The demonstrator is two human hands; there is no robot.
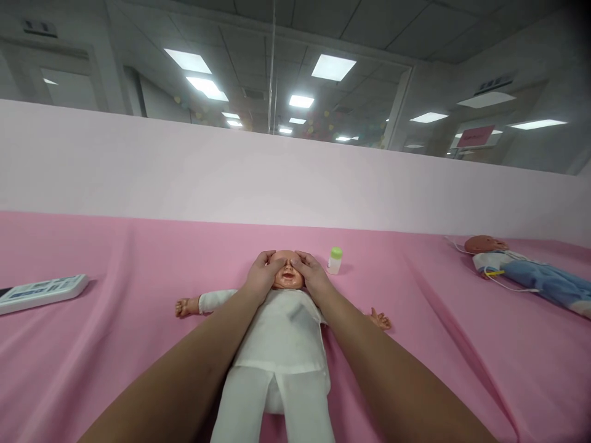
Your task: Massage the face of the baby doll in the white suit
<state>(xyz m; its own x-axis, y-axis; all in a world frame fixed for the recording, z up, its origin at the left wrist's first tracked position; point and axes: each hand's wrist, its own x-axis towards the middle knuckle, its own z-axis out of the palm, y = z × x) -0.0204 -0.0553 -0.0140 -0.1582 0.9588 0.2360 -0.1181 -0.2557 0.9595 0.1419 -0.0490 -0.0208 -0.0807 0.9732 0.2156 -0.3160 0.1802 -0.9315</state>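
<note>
A baby doll in white clothes [286,332] lies face up on the pink cloth, its arms spread to both sides. My left hand [263,274] cups the left side of its head, the thumb lying over the eye area. On the right side of the head, my right hand [314,275] does the same, thumb across the other eye. The doll's nose and open mouth show between my hands. Just right of my right hand stands a small clear bottle with a green cap [335,261], touched by neither hand.
A white flat device [44,293] rests on the pink cloth [152,264] at the left. Far right lies a second doll in blue [540,277] with thin tubing. Behind the cloth rises a pale low wall [184,172] topped by glass.
</note>
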